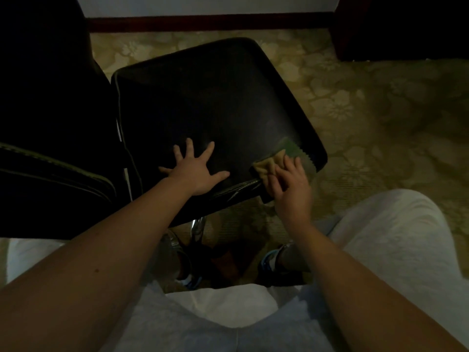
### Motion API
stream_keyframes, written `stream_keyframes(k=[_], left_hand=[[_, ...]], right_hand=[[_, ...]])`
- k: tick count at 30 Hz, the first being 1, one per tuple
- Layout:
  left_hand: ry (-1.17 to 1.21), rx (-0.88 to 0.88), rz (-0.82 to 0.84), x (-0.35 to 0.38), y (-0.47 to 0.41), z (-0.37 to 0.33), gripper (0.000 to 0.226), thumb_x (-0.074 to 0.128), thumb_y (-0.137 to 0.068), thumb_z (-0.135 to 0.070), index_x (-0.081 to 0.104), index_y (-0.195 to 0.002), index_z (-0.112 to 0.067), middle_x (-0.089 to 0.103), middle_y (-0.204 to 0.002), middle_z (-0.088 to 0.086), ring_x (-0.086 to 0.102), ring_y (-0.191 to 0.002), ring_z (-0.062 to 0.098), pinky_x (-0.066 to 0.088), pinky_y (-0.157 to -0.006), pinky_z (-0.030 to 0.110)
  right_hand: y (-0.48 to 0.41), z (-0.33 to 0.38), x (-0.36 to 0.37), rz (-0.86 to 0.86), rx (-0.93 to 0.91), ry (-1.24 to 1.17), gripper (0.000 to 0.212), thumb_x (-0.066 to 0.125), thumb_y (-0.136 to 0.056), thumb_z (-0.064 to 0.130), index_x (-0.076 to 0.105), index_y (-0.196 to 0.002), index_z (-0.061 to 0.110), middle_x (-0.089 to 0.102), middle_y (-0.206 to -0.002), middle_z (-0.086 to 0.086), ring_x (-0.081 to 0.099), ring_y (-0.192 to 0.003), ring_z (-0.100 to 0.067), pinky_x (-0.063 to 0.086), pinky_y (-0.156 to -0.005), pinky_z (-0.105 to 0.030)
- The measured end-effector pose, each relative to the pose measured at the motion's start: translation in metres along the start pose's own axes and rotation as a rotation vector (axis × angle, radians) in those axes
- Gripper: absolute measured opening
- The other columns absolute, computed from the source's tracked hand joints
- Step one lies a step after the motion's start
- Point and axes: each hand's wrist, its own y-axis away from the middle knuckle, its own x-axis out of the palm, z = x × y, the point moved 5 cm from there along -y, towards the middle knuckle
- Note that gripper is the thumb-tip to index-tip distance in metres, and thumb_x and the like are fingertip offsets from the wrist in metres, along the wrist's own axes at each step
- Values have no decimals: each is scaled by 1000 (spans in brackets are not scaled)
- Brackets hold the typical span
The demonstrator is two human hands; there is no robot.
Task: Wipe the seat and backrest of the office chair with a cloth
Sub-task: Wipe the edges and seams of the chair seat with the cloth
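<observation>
Nearest: light grey trousers (pixel 380 237), knees bent, both bare forearms reaching forward over them. Between the knees, two shoes with blue trim, left shoe (pixel 190 280) and right shoe (pixel 269 262), on the floor under the seat's near edge. Chrome chair column (pixel 196 227) is just beyond the shoes, partly hidden by the left forearm.

Left hand (pixel 195 171) lies flat on the black seat (pixel 215 102) near its front edge, palm down, fingers straight and spread wide, holding nothing. Right hand (pixel 291 186) is at the seat's near right corner, fingers bent and bunched down on the cloth (pixel 269 165), thumb side tucked in. The cloth is tan with a green part and a zigzag edge. It lies crumpled on that corner, part of it hidden under the fingers, green end poking out past them.

The rest of the seat's surface is bare, with a light piping line at its far left edge. Left of the seat is a black padded part with stitching (pixel 50 179), and a dark mass (pixel 45 72) sits above it. Too dark to tell whether either is the backrest.

Beyond: yellowish floral carpet (pixel 368 110) all round the chair, dark furniture (pixel 406 26) at far right, a dark red skirting board (pixel 208 21), and a pale wall (pixel 203 3) above it.
</observation>
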Motion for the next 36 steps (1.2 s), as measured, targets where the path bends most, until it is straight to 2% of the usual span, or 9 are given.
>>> stream_keyframes(k=[4,7,9,12,18,22,26,30,36], left_hand=[[14,-7,0,-2,2,0,93,48,-89,-78,-7,-159,-48,-27,-167,6,-20,-153,41,7,-113,80],[23,-6,-8,-2,2,0,94,49,-88,-78,-5,-158,-49,-26,-168,6,-20,-154,41,6,-113,80],[23,-3,-9,-1,2,0,94,49,-88,-78,-6,-158,-49,-26,-168,6,-20,-153,41,6,-112,80],[25,6,-13,0,1,-1,94,48,-88,-78,-6,-159,-48,-26,-167,6,-21,-153,42,6,-112,81],[45,2,-18,0,0,1,94,50,-88,-77,-5,-158,-49,-25,-168,6,-21,-153,41,4,-112,81],[43,8,-22,1,-1,2,94,50,-88,-78,-5,-158,-49,-26,-168,6,-21,-153,42,4,-112,81],[40,13,-18,1,-1,2,94,49,-88,-78,-6,-158,-49,-27,-167,6,-22,-153,42,4,-112,81],[38,19,-24,2,-2,2,94,48,-88,-78,-6,-159,-48,-28,-167,6,-23,-152,42,4,-111,81],[36,29,-20,2,-3,7,93,49,-88,-77,-6,-158,-49,-27,-167,6,-23,-152,42,3,-111,81]], right_hand=[[-5,-2,-2,-29,-17,41,27,61,-98,21,70,-123,16,55,-144,-4,36,-144,-27,21,-115,-25],[-17,-14,-12,-112,129,-35,28,60,-98,20,70,-123,14,55,-144,-7,39,-142,-29,26,-115,-30],[-18,-15,-12,-113,150,-32,29,58,-99,21,70,-124,13,53,-146,-8,38,-143,-29,29,-117,-35],[-11,-4,-4,-51,71,12,30,59,-99,20,68,-127,16,50,-148,-6,33,-146,-28,27,-118,-35],[7,16,12,28,-95,37,29,60,-99,21,69,-126,15,51,-148,-2,25,-146,-16,20,-117,-25],[-10,3,1,-20,-27,81,29,58,-99,17,68,-126,15,54,-145,-7,38,-143,-30,23,-115,-29],[-16,0,-5,-64,55,58,30,57,-100,17,67,-128,12,51,-147,-12,37,-144,-32,25,-117,-34],[-2,15,9,-7,-9,23,30,59,-99,18,67,-127,13,48,-150,-8,29,-148,-29,25,-120,-37],[0,15,13,45,-136,34,29,62,-97,17,68,-126,13,52,-146,-6,32,-146,-28,20,-118,-28]])
